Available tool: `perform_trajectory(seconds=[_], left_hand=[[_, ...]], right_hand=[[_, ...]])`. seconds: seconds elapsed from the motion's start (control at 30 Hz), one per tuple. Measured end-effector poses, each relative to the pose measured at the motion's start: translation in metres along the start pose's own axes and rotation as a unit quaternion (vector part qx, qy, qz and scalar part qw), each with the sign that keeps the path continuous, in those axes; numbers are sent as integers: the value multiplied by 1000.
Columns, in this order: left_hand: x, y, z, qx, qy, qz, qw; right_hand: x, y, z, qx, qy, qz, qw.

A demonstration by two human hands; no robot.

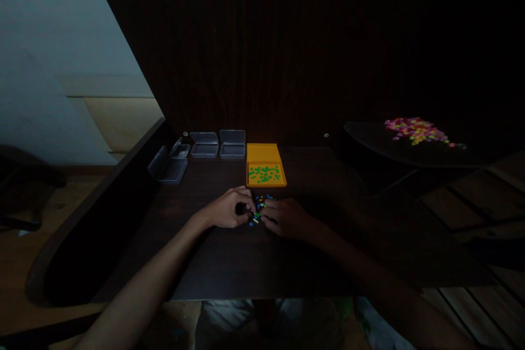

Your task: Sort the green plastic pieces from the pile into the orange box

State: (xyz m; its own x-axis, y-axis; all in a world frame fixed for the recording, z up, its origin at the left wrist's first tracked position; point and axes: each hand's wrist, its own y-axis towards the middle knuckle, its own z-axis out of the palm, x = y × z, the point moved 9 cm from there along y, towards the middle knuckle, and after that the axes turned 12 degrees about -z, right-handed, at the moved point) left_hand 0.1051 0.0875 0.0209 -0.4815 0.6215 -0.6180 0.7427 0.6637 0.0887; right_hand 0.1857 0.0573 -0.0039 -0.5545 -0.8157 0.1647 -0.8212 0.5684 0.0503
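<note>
Over the dark table, my left hand [233, 209] has its thumb and fingers curled together at a small pile of toy-brick-like pieces [261, 198]. From the other side my right hand [287, 217] reaches in, fingers bent and closed among the same pieces. The pieces are blue, green, yellow and whitish, and the fingers partly hide them. A green piece [256, 214] lies between the fingertips of both hands. Whatever each hand pinches is too small and dark to name. Just beyond them stands an open yellow box [247, 182] with many small green pieces [266, 174] inside.
Open clear plastic boxes [233, 151] line the table's back left, and another clear box [174, 170] stands by the left side panel [102, 202]. A colourful heap of small pieces [419, 130] lies on a dark surface at the right. A dark panel [254, 54] rises behind the table [221, 268].
</note>
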Motion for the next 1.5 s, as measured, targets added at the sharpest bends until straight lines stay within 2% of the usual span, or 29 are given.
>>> perform_trajectory(seconds=[0.43,0.73,0.93,1.5], left_hand=[[-2,1,3,7,3,4,1000],[0,1,5,8,9,10,1000],[-4,0,9,12,13,24,1000],[-2,2,13,11,12,8,1000]], right_hand=[[2,1,2,-13,-2,-17,1000],[-2,-3,-3,5,17,4,1000],[-5,-3,-2,-1,27,5,1000],[-9,-6,0,-16,61,6,998]])
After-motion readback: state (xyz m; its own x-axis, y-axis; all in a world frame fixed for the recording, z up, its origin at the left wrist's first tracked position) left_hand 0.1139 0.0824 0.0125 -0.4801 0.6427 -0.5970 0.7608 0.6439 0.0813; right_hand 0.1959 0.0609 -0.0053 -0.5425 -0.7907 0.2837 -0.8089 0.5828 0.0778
